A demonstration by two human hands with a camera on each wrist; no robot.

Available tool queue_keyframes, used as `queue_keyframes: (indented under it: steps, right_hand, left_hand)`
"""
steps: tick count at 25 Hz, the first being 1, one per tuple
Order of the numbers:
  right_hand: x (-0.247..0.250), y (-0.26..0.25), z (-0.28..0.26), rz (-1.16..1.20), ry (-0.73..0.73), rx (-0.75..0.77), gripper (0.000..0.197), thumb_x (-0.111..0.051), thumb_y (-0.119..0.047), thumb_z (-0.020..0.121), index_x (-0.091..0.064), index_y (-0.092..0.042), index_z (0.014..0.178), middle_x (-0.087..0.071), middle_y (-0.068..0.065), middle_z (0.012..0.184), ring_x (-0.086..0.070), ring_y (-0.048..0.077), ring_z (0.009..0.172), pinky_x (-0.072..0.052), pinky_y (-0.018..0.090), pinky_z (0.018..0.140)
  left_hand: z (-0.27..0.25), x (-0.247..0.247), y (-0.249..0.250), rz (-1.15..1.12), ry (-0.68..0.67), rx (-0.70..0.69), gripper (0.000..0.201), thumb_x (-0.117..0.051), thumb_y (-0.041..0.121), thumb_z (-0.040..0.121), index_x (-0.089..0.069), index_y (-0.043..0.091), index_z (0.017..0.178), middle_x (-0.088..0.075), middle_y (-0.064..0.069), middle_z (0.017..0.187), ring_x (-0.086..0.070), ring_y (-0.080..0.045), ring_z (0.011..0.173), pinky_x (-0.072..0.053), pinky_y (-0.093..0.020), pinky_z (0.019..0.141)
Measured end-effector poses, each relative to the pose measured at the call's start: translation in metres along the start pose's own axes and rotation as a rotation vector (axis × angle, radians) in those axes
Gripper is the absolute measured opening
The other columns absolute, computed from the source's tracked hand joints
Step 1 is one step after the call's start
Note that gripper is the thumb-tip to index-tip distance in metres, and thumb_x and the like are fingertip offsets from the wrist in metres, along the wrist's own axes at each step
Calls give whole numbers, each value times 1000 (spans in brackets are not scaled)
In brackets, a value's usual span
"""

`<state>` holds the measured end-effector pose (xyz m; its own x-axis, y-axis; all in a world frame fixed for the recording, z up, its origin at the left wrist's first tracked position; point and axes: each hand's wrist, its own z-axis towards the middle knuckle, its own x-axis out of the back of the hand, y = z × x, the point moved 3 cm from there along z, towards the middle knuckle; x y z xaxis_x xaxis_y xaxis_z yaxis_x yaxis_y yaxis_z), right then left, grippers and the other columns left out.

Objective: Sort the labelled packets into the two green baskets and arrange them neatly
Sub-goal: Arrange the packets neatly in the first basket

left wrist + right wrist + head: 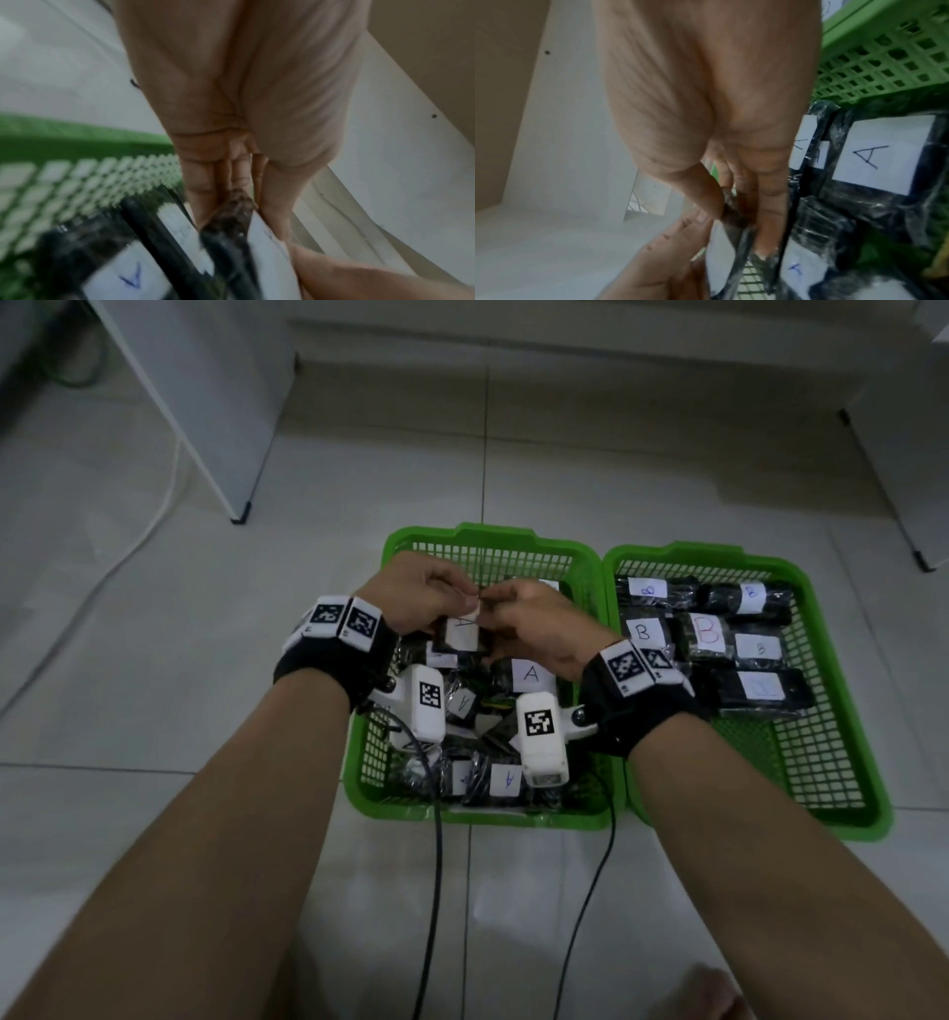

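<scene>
Two green baskets stand side by side on the floor. The left basket (513, 546) holds a loose heap of black packets with white A labels (531, 673). In the right basket (832, 762), black packets labelled B (711, 631) lie in rows. Above the left basket, my left hand (436, 595) and my right hand (524, 618) together pinch the top edge of one upright A packet (462, 631). The wrist views show that packet's dark edge (231, 213) (734, 211) between thumb and fingers of each hand.
Pale floor tiles (154, 685) surround the baskets. A white furniture leg (239, 513) stands to the far left, another leg (924, 562) to the far right. Two black cables (436, 865) run from the wrist cameras toward me. The near half of the right basket shows bare mesh.
</scene>
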<state>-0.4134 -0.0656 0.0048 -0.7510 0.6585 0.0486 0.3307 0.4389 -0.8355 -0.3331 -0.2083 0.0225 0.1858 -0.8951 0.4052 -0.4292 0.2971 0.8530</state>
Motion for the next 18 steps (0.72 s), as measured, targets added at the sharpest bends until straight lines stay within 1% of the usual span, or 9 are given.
queue_keyframes:
  steps: [2,4,6,8,10,12,14,16,18]
  right_hand:
    - [-3,0,-4,-204,65,80,34,-58,4,91,-57,-7,124,-70,14,106,-73,26,83,-63,42,73]
    - [-6,4,-6,-706,46,201,38,-62,1,88,-64,-15,122,-67,2,108,-69,21,95,-57,33,76]
    - [-21,19,-11,-1036,-114,194,44,-73,-8,83,-66,-19,126,-61,-3,110,-61,17,103,-45,26,79]
    - [-29,33,-8,-1116,-178,182,41,-80,-18,80,-66,-18,119,-62,-1,114,-60,19,106,-42,26,81]
    - [-27,33,-7,-1050,-152,222,28,-83,-20,78,-65,-17,100,-64,-1,103,-61,18,96,-43,27,76]
    - [-19,26,-7,-937,-155,224,25,-85,-22,78,-67,-13,91,-67,-2,93,-63,17,86,-47,29,72]
    - [-8,16,-11,-799,-146,198,24,-84,-24,82,-69,-14,96,-71,-3,91,-66,13,80,-50,27,67]
    - [5,9,-12,-537,-91,138,25,-79,-16,86,-66,-14,108,-74,0,95,-70,13,72,-52,24,60]
    - [18,4,-10,-221,-40,121,41,-75,-3,87,-63,-18,124,-75,10,105,-76,23,76,-61,33,65]
  left_hand:
    - [-1,10,-9,21,99,-23,19,-78,16,84,-76,13,103,-77,-4,96,-70,-9,82,-54,-13,71]
    - [-2,21,-19,-28,168,-17,20,-77,11,84,-76,12,104,-76,-1,97,-69,-6,82,-54,-10,71]
    - [-1,29,-28,-80,174,7,23,-73,4,85,-77,15,105,-76,-2,102,-71,-12,89,-56,-20,80]
    - [2,32,-35,-118,163,32,31,-65,-6,86,-76,15,106,-75,-3,103,-70,-15,87,-56,-28,79]
    - [4,35,-37,-168,218,47,37,-56,-12,86,-73,14,108,-72,0,96,-68,-16,81,-55,-31,76]
    - [7,41,-39,-244,326,53,42,-52,-14,84,-69,18,106,-68,2,87,-65,-20,76,-56,-37,74]
    - [8,45,-38,-286,409,40,46,-51,-15,83,-65,21,109,-64,0,84,-66,-23,75,-57,-41,71]
    - [11,46,-37,-310,440,4,52,-49,-15,82,-63,27,110,-63,-4,90,-69,-27,82,-61,-42,70]
    - [17,43,-33,-300,438,-44,57,-48,-15,80,-67,34,103,-66,-4,98,-71,-29,91,-62,-47,74]
